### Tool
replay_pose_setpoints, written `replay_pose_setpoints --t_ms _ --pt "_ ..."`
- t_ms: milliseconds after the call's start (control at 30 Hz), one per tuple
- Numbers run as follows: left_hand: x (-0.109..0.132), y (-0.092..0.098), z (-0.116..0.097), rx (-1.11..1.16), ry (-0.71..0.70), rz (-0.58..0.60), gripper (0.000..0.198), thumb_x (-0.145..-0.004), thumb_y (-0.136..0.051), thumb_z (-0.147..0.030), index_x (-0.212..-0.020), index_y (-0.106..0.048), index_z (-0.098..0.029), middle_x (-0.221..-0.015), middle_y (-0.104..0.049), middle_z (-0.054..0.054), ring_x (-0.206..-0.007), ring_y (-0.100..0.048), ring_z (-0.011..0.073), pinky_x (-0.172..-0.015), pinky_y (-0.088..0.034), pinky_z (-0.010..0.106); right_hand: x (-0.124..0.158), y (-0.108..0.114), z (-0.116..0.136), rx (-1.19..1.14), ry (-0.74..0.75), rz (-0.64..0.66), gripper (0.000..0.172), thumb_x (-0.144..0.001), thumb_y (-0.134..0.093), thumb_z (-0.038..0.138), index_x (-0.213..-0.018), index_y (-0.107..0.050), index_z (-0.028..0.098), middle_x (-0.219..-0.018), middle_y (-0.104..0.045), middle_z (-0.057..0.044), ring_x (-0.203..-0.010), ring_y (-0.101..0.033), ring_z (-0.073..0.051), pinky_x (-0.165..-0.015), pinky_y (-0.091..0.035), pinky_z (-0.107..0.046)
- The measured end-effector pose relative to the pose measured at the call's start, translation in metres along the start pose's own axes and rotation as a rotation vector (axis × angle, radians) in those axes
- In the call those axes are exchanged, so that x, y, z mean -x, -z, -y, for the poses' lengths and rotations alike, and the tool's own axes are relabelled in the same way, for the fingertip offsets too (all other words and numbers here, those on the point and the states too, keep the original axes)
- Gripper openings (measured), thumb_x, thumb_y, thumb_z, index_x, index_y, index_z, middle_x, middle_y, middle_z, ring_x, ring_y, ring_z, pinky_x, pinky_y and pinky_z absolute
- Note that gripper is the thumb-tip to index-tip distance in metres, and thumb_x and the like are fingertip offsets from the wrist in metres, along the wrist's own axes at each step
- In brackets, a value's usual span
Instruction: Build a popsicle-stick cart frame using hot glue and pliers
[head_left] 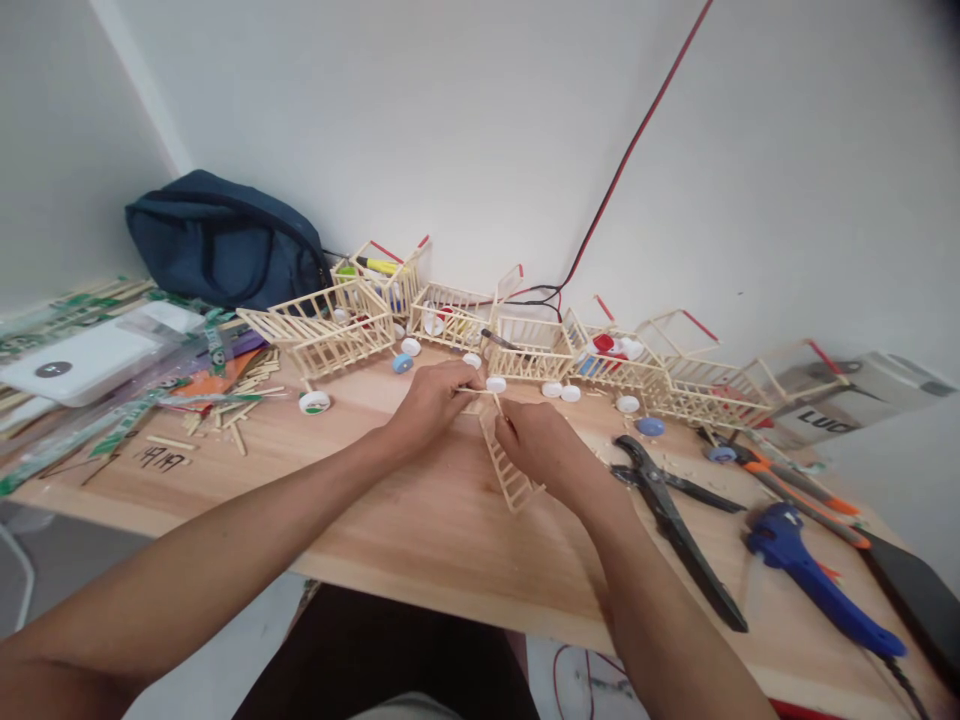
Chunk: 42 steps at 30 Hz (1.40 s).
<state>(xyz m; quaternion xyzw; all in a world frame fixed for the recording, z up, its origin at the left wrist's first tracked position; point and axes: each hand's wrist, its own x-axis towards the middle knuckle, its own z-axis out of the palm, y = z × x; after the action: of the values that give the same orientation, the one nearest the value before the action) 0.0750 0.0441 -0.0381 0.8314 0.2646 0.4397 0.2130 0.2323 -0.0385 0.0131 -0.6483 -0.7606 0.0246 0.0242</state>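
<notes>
Both my hands meet near the middle of the table, over a small ladder-like lattice of thin wooden sticks (pixel 516 488). My left hand (pixel 435 400) pinches the end of a thin stick beside the lattice's top. Fingers closed, my right hand (pixel 544 445) grips the lattice's upper right side, and its lower end hangs toward me. Just behind my hands stands a row of miniature shopping carts made of wooden sticks, among them one cart (pixel 529 350) with white bottle-cap wheels. My fingers hide part of the join between stick and lattice.
At right lie black-handled cutters (pixel 664 520), a blue glue gun (pixel 817 580) and orange-handled pliers (pixel 795 485). A blue bag (pixel 229 240) rests against the wall. On the left are a white box (pixel 90 350), plastic wrappers and loose stick pieces (pixel 232 420). The table's front edge is close to me.
</notes>
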Motion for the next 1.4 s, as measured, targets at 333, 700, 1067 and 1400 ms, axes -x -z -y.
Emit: replay_pose_setpoints --t_ms 333,700,1067,1400 --pt "-0.0003 0.0006 -0.0024 0.004 0.009 -0.001 0.007 -0.082 -0.063 -0.016 -0.076 -0.064 -0.017 -0.078 -0.068 0.001 -0.076 -0.062 0.0149 -0.068 -0.042 0.024 0.0002 0.0016 0.0016 0.014 -0.011 0.015 0.030 -0.091 -0.037 0.019 -0.089 -0.066 0.012 -0.081 -0.072 -0.014 -0.070 -0.063 -0.019 -0.058 -0.031 -0.027" --pt "-0.0007 0.0012 -0.0041 0.013 0.018 -0.006 0.008 -0.082 -0.063 -0.016 -0.074 -0.064 -0.016 -0.077 -0.068 0.001 -0.072 -0.061 0.0146 -0.066 -0.042 0.024 0.0002 0.0015 0.0018 0.023 -0.019 0.013 0.031 -0.092 -0.036 0.020 -0.089 -0.066 0.011 -0.081 -0.071 -0.014 -0.069 -0.063 -0.019 -0.058 -0.032 -0.027" --pt "-0.0005 0.0006 -0.0032 0.015 0.018 -0.006 0.007 -0.082 -0.063 -0.015 -0.075 -0.064 -0.016 -0.078 -0.069 0.001 -0.075 -0.062 0.0148 -0.068 -0.042 0.024 0.0007 0.0018 0.0022 0.012 -0.020 0.008 0.030 -0.091 -0.037 0.020 -0.089 -0.066 0.011 -0.080 -0.071 -0.014 -0.069 -0.063 -0.019 -0.058 -0.031 -0.027" --pt "-0.0012 0.0009 -0.0036 0.008 0.000 -0.005 0.005 -0.081 -0.064 -0.014 -0.076 -0.064 -0.016 -0.076 -0.068 0.001 -0.073 -0.061 0.0145 -0.066 -0.042 0.024 0.0010 0.0010 0.0010 0.026 -0.011 -0.007 0.029 -0.091 -0.038 0.019 -0.088 -0.066 0.011 -0.080 -0.071 -0.014 -0.069 -0.063 -0.019 -0.057 -0.030 -0.028"
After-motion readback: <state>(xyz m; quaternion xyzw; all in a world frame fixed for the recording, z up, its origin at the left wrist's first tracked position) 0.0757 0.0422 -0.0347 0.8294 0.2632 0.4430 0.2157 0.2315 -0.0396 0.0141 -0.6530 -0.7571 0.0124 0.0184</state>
